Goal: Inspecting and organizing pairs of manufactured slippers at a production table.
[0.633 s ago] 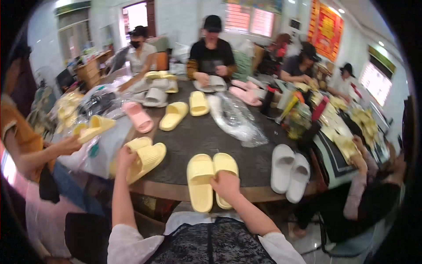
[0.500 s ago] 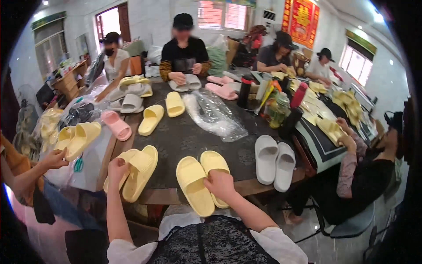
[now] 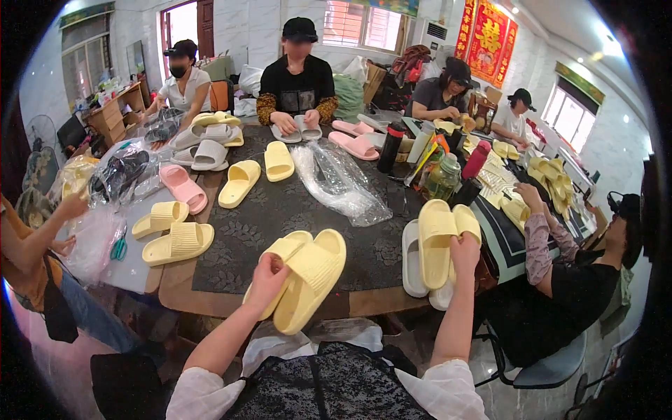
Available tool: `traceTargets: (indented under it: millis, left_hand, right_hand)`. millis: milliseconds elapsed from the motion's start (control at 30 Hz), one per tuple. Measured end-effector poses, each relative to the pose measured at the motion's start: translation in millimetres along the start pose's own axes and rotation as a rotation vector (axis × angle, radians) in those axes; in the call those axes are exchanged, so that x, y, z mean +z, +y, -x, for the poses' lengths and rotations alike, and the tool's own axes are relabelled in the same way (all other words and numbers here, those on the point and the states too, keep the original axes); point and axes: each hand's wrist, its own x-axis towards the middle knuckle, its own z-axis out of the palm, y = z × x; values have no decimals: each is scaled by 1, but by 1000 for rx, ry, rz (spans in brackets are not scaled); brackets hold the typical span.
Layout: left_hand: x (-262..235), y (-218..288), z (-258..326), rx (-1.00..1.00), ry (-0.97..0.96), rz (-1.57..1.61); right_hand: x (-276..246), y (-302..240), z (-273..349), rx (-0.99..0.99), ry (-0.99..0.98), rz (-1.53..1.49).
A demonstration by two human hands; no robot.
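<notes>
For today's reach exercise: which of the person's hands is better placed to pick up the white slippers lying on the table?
Probably the right hand: it holds a yellow pair directly over the white slippers. The left hand grips another yellow pair further left.

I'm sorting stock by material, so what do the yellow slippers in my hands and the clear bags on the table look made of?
Yellow slippers: probably soft moulded foam, matte, thick one-piece soles. Clear bags: thin plastic film, glossy, crinkled, see-through.
</notes>
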Motion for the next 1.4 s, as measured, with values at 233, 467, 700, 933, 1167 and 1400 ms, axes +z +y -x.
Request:
traceTargets:
  millis: [233,467,700,933,1167,1400]
  left_hand:
    - [27,-7,2,-48,-43,-20]
    - [22,-6,25,110,-207,-94]
    - [-23,59,47,377,-302,-484]
    - [-48,41,-9,440,-53,-499]
    - [-17,13,-16,460,-195,-648]
    - [-15,20,2,513,-135,-686]
  right_hand:
    - [23,-41,34,5,144,-31]
    - [63,-152,108,-293,-508,-662]
    - [82,-179,128,-786,-553,-480]
    - [59,-180,113,-784,-798,-485]
    - [108,-222,92,-655,-652,-435]
    - [137,-244,110,-853,-474,-345]
